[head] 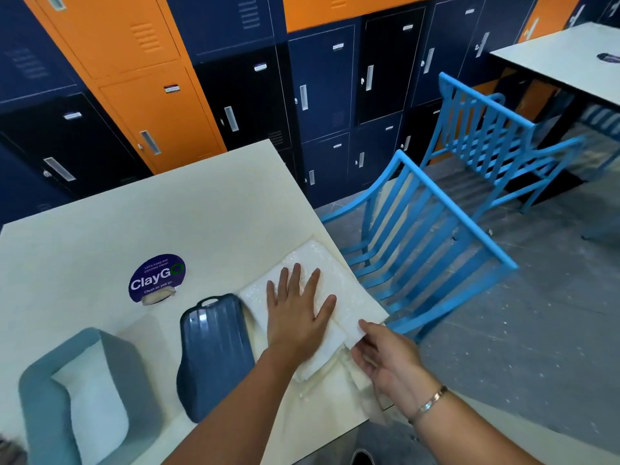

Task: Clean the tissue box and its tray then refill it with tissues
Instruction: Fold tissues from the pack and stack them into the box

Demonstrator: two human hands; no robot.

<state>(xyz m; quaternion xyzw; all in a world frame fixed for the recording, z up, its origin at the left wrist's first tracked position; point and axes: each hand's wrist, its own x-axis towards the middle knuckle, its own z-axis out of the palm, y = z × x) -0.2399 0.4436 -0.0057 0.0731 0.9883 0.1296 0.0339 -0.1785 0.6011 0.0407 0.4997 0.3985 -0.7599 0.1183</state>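
Pressing down with straight, spread fingers, the left hand (295, 317) was laid flat on the tissue stack (322, 260) in the head view. The white stack was set on the cream table (167, 213), close to its right edge. The right hand (385, 360) was held apart from the left, just beside the near corner of the stack, where a white sheet was pinched between its thumb and curled fingers. A thin bracelet (431, 402) was worn on the right wrist.

Just left of the stack, touching or slightly overlapping its edge, the dark blue suitcase-shaped tissue box (214, 350) was laid with its ribbed face up and its small handle turned away from the person. Further left, near the front edge of the table, the blue-grey tray (131, 370) was placed, with white material (94, 397) inside it; whether this was tissue or cloth could not be told. A round purple ClayGo sticker (157, 278) was fixed to the tabletop behind the box.

Beside the table a blue slatted chair (419, 236) was drawn up, and orange and navy lockers (151, 78) were ranged behind.
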